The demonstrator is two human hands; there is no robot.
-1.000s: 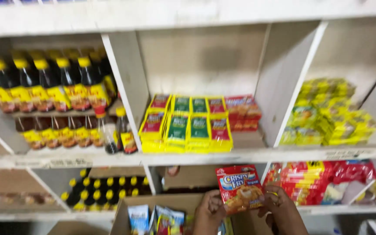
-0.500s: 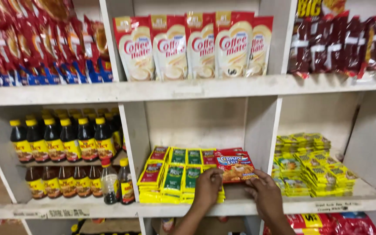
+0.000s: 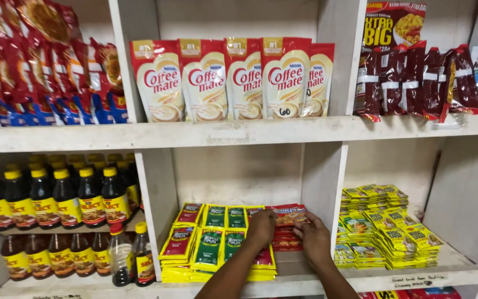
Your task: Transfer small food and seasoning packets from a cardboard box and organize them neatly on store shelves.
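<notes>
Setting a red packet [image 3: 289, 213] onto a shelf stack.
Both hands, left hand [image 3: 261, 228] and right hand [image 3: 315, 239], are pinching its edges in a closed grip, beside yellow sachets [image 3: 217, 241] in the middle compartment.

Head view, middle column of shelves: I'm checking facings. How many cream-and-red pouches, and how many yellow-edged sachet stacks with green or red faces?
Cream-and-red pouches: 5
Green-faced sachet stacks: 4
Red-faced sachet stacks: 4, two partly behind the left hand
Total: 13
</notes>
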